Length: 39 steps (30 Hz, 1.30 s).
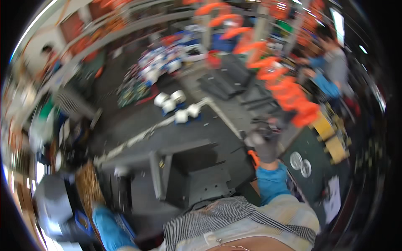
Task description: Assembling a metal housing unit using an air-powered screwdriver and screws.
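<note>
1. Here, the right hand (265,146) sits right of centre in the frame, in a dark grey glove with a blue sleeve (271,182) behind it. It is stretched out over the edge of the dark workbench (197,134); the blur hides whether its fingers are closed around anything, so I cannot tell its state.
2. Just below that hand, touching the wrist area, shows a small orange piece (253,158); its kind is too blurred to name.
3. The left hand is not clearly visible; only a blue sleeve (109,228) enters at the lower left edge, above a blue object (82,221).
4. Between the two arms, low in the middle, lies a grey metal block (201,175) with stepped edges on the workbench.
5. Above it, a long pale rail (150,133) runs diagonally across the centre.
6. Near the rail's upper end stand several white rolls (172,102), close together.
7. Upper right holds a row of orange parts (289,90) running down toward the right hand.
8. Right of the hand, on a dark green surface, lie two round silver discs (300,162).
9. At the far upper right another person (335,62) in grey and blue stands, well apart.
</note>
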Motion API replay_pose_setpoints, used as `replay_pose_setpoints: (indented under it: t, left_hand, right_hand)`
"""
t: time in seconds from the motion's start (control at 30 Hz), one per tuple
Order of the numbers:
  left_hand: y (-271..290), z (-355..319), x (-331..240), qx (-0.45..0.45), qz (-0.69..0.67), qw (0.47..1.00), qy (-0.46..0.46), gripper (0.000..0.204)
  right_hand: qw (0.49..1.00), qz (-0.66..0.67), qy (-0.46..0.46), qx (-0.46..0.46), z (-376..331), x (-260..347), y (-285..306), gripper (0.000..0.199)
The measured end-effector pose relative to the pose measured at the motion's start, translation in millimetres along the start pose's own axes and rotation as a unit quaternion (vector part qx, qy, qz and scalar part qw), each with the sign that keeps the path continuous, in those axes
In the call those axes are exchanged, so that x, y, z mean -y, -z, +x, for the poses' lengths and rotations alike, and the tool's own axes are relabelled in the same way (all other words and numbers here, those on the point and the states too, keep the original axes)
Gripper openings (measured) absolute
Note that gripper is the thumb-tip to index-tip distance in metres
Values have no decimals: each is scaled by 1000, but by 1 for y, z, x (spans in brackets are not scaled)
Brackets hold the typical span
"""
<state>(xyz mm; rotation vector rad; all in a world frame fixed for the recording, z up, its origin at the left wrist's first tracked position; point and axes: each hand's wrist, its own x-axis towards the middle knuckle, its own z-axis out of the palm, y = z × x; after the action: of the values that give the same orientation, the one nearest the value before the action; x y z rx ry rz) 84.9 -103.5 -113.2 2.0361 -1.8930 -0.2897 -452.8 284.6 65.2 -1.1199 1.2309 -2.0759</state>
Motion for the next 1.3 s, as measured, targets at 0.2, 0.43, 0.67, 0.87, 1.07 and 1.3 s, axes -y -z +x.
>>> replay_pose_setpoints:
  t: [0.2,0.43,0.67,0.87,1.07,1.3]
  left_hand:
    - [-51,44,-229,69,-176,954,-232,43]
    - [-112,7,-240,176,-338,887,-260,40]
    - [-139,-34,-191,269,-471,810,-224,38]
    - [-134,-64,-142,328,-568,734,-175,36]
    - [-104,-103,-106,373,-655,648,-110,34]
    - [-31,-191,-26,348,-759,551,6,32]
  right_hand:
    - [992,-109,-38,-46,-11,-14,18,34]
    - [989,-40,-106,92,-3,19,26,33]
    - [982,-61,-122,132,-8,-8,42,45]
    - [984,-95,-71,130,-23,15,39,42]
    - [987,43,6,153,-17,75,44,50]
    - [898,346,159,222,-22,96,14,56]
